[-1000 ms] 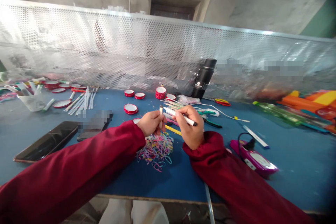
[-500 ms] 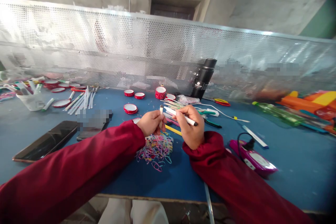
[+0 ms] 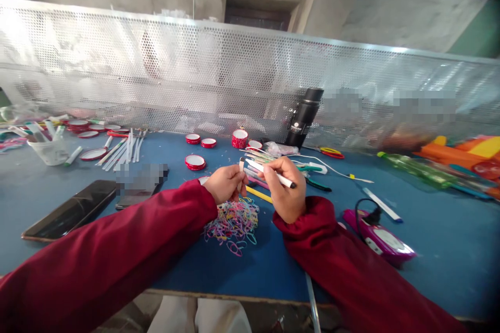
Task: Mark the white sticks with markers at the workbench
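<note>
Over bands point(image 3: 233, 221), left hand point(image 3: 225, 183) fingers pinch stub point(image 3: 241, 166), right hand point(image 3: 285, 190) fingers grip pen point(image 3: 269, 174); likely joining them, needs tip lined up with stub

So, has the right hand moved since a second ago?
No. The right hand holds the white pen at the same spot, just right of the rubber band pile, in front of the black flask.

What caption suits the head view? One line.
Left hand holds a small white piece, right hand a white pen, near coloured rubber bands.
</note>
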`<state>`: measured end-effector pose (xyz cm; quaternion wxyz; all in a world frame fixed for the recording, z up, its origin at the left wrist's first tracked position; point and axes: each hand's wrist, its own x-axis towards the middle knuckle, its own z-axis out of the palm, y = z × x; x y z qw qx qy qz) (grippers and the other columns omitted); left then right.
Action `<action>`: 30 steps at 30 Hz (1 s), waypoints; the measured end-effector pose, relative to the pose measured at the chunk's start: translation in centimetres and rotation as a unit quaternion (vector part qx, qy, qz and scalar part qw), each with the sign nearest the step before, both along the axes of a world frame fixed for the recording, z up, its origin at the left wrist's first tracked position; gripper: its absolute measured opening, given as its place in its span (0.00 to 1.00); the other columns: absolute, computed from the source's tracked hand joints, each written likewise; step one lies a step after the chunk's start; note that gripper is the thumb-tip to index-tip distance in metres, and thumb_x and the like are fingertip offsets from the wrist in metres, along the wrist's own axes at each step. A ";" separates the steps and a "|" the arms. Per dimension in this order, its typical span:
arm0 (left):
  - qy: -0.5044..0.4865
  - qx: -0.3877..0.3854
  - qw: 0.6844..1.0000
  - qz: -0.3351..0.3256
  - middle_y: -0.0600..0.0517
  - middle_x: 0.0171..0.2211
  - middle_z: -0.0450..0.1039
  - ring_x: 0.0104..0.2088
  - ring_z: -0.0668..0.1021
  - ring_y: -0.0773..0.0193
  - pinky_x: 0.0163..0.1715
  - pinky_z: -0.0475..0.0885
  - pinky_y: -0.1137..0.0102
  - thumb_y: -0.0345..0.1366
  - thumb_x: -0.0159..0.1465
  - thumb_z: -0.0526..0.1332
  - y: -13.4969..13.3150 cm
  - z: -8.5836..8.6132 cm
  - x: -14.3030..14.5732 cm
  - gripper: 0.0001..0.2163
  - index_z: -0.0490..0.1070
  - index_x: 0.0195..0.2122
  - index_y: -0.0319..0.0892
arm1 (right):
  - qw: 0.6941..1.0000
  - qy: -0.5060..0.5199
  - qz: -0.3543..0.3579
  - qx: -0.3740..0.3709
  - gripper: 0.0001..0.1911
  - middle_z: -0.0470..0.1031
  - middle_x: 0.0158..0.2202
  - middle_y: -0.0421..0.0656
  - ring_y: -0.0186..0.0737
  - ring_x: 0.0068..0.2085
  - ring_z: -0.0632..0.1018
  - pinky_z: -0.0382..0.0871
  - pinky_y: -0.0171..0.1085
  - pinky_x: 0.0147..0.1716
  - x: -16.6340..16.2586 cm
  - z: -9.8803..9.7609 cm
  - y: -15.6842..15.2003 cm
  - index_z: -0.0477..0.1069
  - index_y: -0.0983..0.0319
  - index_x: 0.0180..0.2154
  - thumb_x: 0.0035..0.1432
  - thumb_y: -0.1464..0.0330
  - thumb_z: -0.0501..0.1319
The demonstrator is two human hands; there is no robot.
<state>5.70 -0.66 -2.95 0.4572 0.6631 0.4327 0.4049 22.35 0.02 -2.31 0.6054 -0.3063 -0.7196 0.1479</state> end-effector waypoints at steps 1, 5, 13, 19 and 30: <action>0.004 0.002 1.000 -0.001 0.55 0.22 0.70 0.14 0.68 0.75 0.15 0.64 0.78 0.39 0.67 0.47 0.0 0.0 0.0 0.10 0.62 0.33 0.40 | 1.000 0.002 0.000 -0.001 0.05 0.74 0.26 0.38 0.36 0.28 0.75 0.68 0.37 0.30 0.0 0.0 0.0 0.67 0.59 0.30 0.59 0.68 0.58; 0.018 0.013 1.000 -0.006 0.54 0.23 0.70 0.14 0.69 0.75 0.15 0.64 0.78 0.38 0.67 0.47 0.1 -0.1 -0.1 0.10 0.62 0.33 0.40 | 1.000 0.006 -0.005 -0.003 0.04 0.74 0.26 0.38 0.37 0.28 0.75 0.68 0.37 0.29 0.0 -0.1 0.1 0.67 0.59 0.30 0.59 0.68 0.58; 0.033 0.024 0.999 -0.010 0.54 0.23 0.70 0.15 0.68 0.75 0.15 0.64 0.78 0.39 0.67 0.47 -0.1 0.0 -0.1 0.11 0.62 0.33 0.40 | 1.000 0.002 -0.006 -0.001 0.05 0.74 0.26 0.38 0.36 0.28 0.75 0.69 0.37 0.30 -0.1 0.1 -0.2 0.68 0.59 0.30 0.59 0.68 0.58; 0.057 0.034 0.998 0.002 0.53 0.25 0.72 0.15 0.70 0.74 0.16 0.65 0.78 0.40 0.66 0.47 0.1 -0.2 -0.3 0.11 0.63 0.33 0.40 | 1.000 -0.001 -0.002 -0.003 0.04 0.74 0.26 0.38 0.37 0.28 0.75 0.69 0.38 0.31 -0.1 0.1 -0.2 0.67 0.59 0.30 0.59 0.68 0.58; 0.120 0.065 0.990 0.018 0.53 0.25 0.73 0.15 0.71 0.73 0.15 0.65 0.78 0.40 0.66 0.46 -0.2 0.1 -0.4 0.12 0.65 0.34 0.41 | 1.000 -0.019 0.000 -0.011 0.05 0.75 0.27 0.39 0.36 0.28 0.75 0.67 0.36 0.29 -0.2 0.0 -0.2 0.67 0.59 0.30 0.59 0.67 0.58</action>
